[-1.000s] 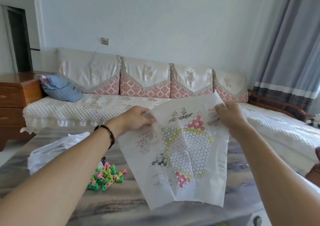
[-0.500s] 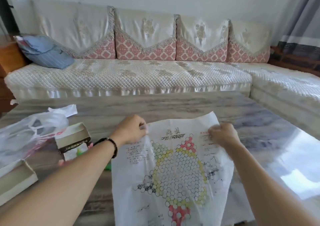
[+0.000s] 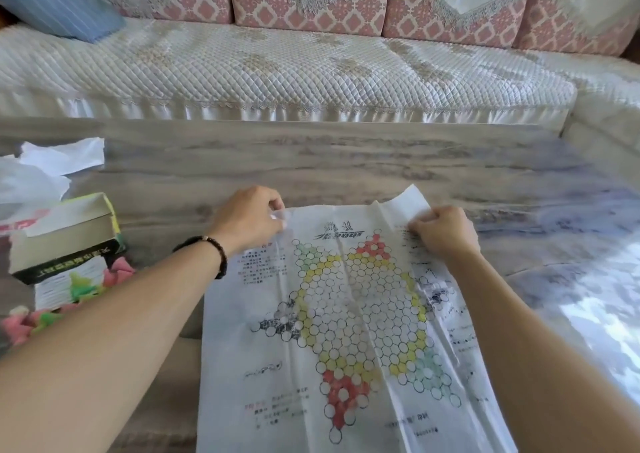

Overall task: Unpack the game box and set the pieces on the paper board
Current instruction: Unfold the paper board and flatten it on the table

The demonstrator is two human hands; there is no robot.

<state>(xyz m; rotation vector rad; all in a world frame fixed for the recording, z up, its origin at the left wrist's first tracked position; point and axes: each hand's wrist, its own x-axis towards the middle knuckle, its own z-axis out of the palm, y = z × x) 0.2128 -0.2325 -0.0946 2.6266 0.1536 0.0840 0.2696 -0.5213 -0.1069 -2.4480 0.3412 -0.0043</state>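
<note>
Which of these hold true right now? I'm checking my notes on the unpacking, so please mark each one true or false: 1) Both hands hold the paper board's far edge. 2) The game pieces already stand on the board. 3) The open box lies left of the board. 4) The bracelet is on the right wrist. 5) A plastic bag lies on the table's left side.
1) True: the left hand and right hand pinch the far edge of the paper board.
2) False: the board's circles are bare; the pieces lie by the box.
3) True: the box lies to its left.
4) False: the bracelet is on the left wrist.
5) True: the plastic bag lies there.
</note>
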